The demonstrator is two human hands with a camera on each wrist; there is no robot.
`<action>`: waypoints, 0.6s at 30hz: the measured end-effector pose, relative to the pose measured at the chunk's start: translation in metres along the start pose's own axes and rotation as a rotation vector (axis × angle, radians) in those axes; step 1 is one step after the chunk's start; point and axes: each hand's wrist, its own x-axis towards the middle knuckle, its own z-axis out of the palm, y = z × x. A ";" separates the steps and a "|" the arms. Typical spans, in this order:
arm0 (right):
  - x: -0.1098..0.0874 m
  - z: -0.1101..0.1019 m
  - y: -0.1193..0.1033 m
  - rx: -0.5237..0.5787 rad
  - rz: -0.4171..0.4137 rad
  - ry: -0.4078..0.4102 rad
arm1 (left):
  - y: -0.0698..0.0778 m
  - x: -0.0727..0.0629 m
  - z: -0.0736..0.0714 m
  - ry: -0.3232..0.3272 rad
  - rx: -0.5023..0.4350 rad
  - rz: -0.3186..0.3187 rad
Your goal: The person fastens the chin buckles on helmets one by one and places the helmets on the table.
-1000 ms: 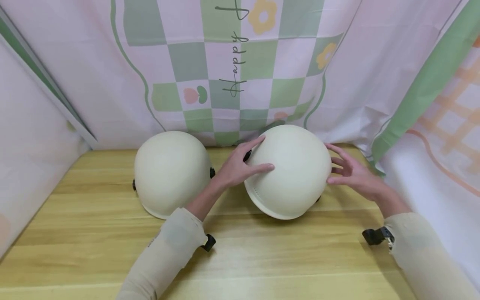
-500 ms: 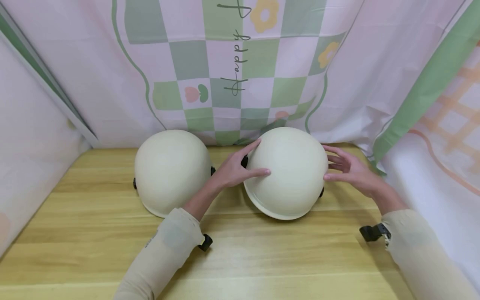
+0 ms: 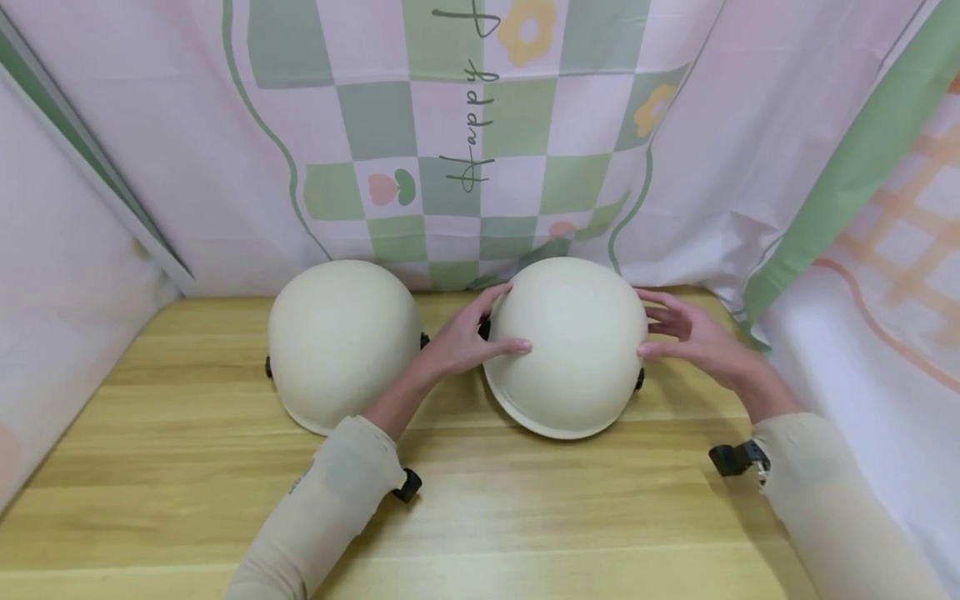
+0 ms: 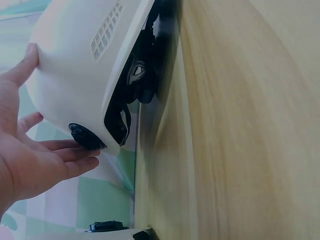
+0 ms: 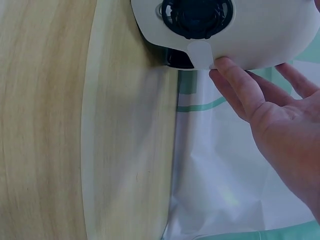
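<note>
Two cream helmets stand side by side on the wooden table, domes up. Both my hands flank the right helmet (image 3: 566, 350). My left hand (image 3: 467, 337) touches its left side, the thumb lying on the front of the shell. In the left wrist view, loosely extended fingers reach a black side knob (image 4: 85, 136); a vent grid (image 4: 106, 32) and dark inner padding (image 4: 142, 70) show near the rim. On the other side, my right hand (image 3: 697, 337) rests its fingertips against the shell, close to another black knob (image 5: 197, 15). The left helmet (image 3: 341, 342) is untouched, partly behind my left forearm.
Behind the helmets hangs a checkered cloth (image 3: 517, 117) with flowers and lettering. More printed fabric (image 3: 862, 283) rises along the right side. Wooden tabletop (image 3: 525, 517) lies in front of the helmets, under my forearms.
The right helmet has shifted left and turned a little, showing more of its right-side knob. Both my hands have moved left with it. The left helmet stays in place.
</note>
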 end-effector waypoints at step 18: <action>0.010 0.006 -0.010 -0.153 0.054 -0.010 | -0.016 -0.001 -0.001 -0.044 -0.215 -0.051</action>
